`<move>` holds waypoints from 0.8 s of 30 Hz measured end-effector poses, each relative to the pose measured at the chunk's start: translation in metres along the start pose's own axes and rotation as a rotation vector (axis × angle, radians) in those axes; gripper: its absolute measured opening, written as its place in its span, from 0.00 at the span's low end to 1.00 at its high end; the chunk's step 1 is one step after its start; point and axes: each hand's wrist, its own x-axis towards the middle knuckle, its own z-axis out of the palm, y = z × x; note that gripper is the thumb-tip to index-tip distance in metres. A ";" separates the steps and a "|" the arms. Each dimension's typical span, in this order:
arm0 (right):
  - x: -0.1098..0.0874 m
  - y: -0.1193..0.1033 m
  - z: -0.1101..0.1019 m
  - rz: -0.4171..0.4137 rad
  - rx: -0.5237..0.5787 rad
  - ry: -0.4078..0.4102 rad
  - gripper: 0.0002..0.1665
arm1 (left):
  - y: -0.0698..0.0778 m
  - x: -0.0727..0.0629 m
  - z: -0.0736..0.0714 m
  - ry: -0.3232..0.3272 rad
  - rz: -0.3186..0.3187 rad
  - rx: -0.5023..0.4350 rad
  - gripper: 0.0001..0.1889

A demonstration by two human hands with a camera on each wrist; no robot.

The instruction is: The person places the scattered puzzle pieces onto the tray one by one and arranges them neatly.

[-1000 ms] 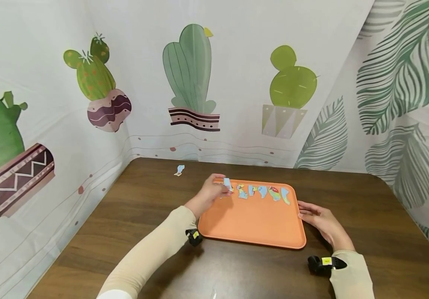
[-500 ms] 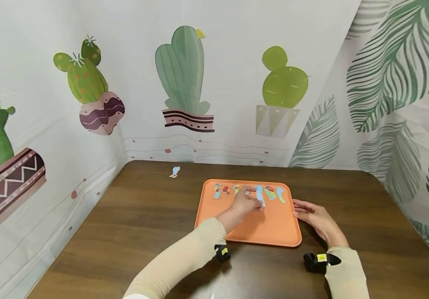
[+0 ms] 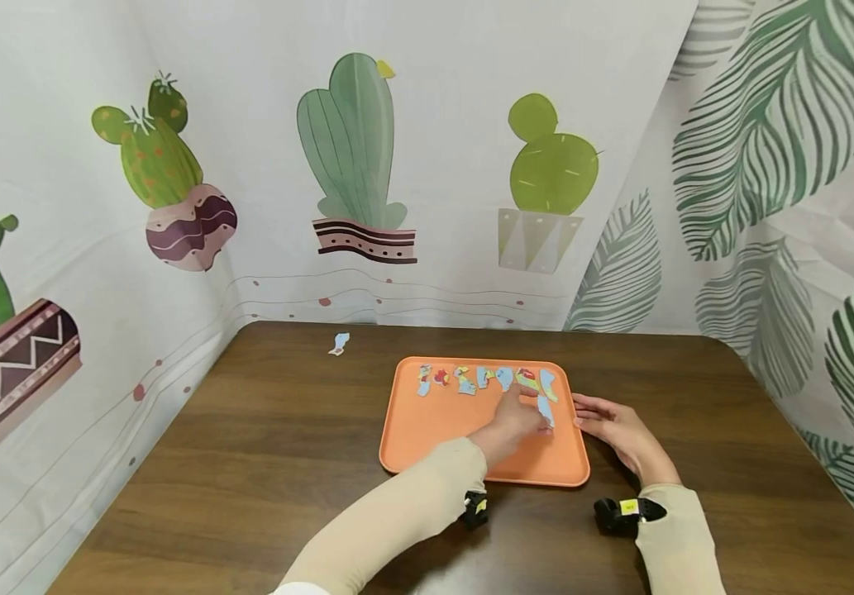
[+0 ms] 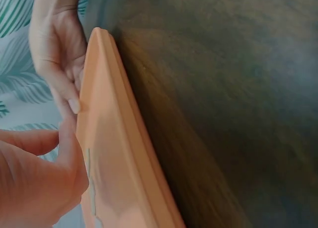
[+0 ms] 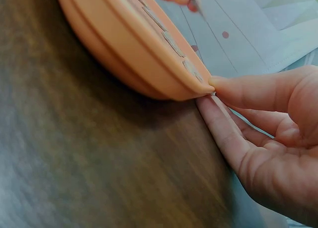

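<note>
Over the right part of the orange tray (image 3: 427,438), my left hand (image 3: 513,416) pinches a light blue puzzle piece (image 3: 545,410) between thumb and fingers. In the right wrist view, the left fingertips and the thin piece edge show above the tray. My right hand (image 3: 618,430) grips the tray's right rim, thumb (image 5: 248,92) on top and a finger against the outer side. Along the tray's far side lies a row of several printed puzzle pieces, among them a red one (image 3: 441,378) and a blue-and-yellow one (image 3: 465,382).
Another light blue piece (image 3: 339,344) lies on the brown wooden table (image 3: 263,430), beyond the tray to the left. A cactus-print cloth (image 3: 456,165) hangs behind the table's far edge.
My left hand has carried the puzzle piece from the tray's far left, across the row, to its right side. The right hand stays at the rim. The head view has shifted slightly.
</note>
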 end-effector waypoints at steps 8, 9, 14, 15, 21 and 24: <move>-0.001 -0.001 -0.001 0.004 0.006 0.003 0.35 | -0.002 0.004 0.015 0.024 -0.044 0.038 0.26; -0.002 -0.001 0.000 0.007 0.005 0.000 0.35 | -0.003 0.005 0.017 0.026 -0.043 0.050 0.25; -0.003 -0.002 0.002 0.019 0.006 0.000 0.35 | -0.009 0.008 0.021 0.027 -0.054 0.071 0.24; -0.003 -0.002 0.002 0.017 0.003 -0.001 0.35 | -0.009 0.009 0.021 0.027 -0.055 0.074 0.23; -0.001 -0.001 0.001 0.019 -0.007 0.000 0.36 | -0.009 0.010 0.022 0.027 -0.057 0.092 0.22; -0.001 -0.002 0.000 0.025 -0.009 0.011 0.35 | -0.009 0.010 0.023 0.018 -0.054 0.111 0.22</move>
